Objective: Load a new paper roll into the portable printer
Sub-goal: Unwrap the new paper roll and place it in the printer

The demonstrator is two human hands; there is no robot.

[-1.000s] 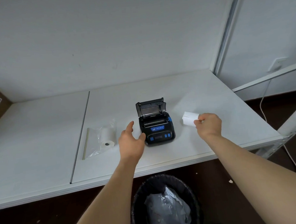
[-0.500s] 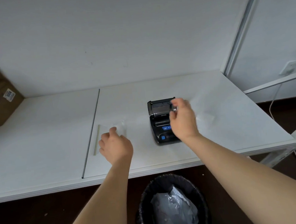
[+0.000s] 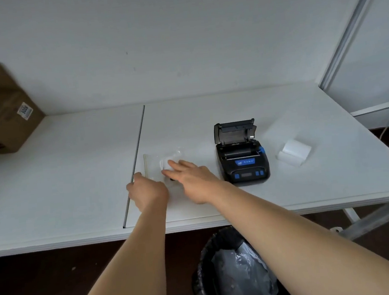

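printer (image 3: 242,159) sits lid-up on white table (image 3: 72,171); left hand (image 3: 149,191), fingers curled, holds bag (image 3: 164,162); right hand (image 3: 191,178), fingers straight, touches it; box (image 3: 0,113) far left; bin (image 3: 233,269) below.

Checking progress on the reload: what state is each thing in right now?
Printer: lid up, paper bay open, no roll seen in it.
New roll: inside the clear bag, on the table.
Old roll: lying on the table right of the printer, partly unwound.
Left hand: on the bag's near edge, grip unclear.
Right hand: fingers straight, on the bag.
Bin: lined, open.
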